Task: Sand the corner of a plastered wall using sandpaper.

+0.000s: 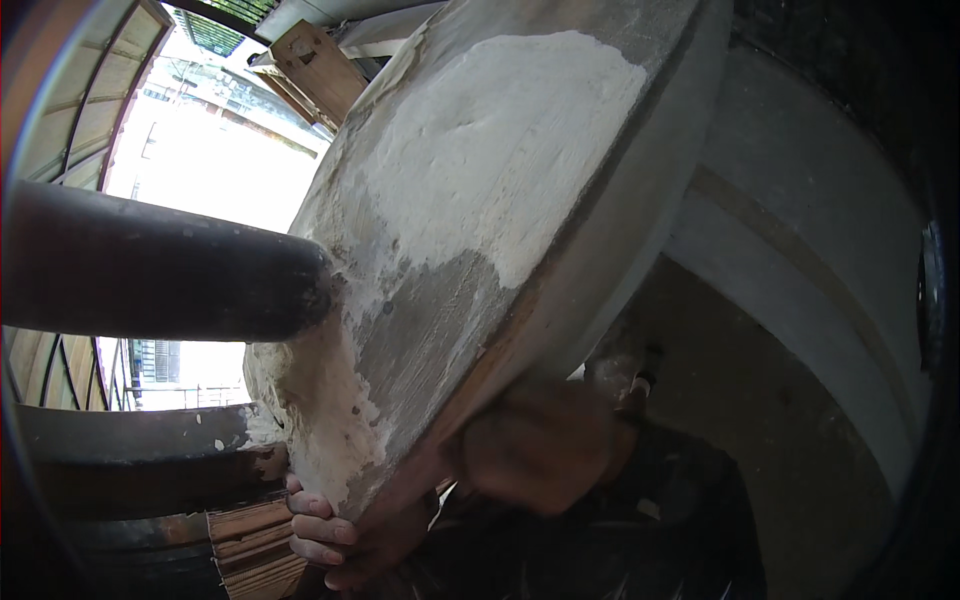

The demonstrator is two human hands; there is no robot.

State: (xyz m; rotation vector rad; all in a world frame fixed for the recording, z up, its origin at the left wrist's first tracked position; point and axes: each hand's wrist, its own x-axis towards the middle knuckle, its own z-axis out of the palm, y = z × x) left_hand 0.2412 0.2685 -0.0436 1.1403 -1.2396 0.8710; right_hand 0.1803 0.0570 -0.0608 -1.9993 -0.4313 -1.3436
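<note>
A large, rough grey piece with a long straight edge (440, 310) fills the middle of the head view. A pale plaster-like patch (500, 140) covers much of its upper face. At its lower end, my left hand (325, 535) curls its fingers around the corner, dust on the fingertips. Under the piece's right edge is my right hand (540, 445), dark and blurred. Its fingers are smeared, and I cannot make out whether it holds anything. A thick black pipe (170, 265) meets the piece from the left, with pale filler around the joint.
Below the pipe runs a second dark beam (140, 440), with stacked reddish-brown slats (255, 550) near my left hand. A wooden box-like part (315, 65) stands behind the piece. A curved pale band (790, 290) spans the right side. Bright daylight enters at the far left.
</note>
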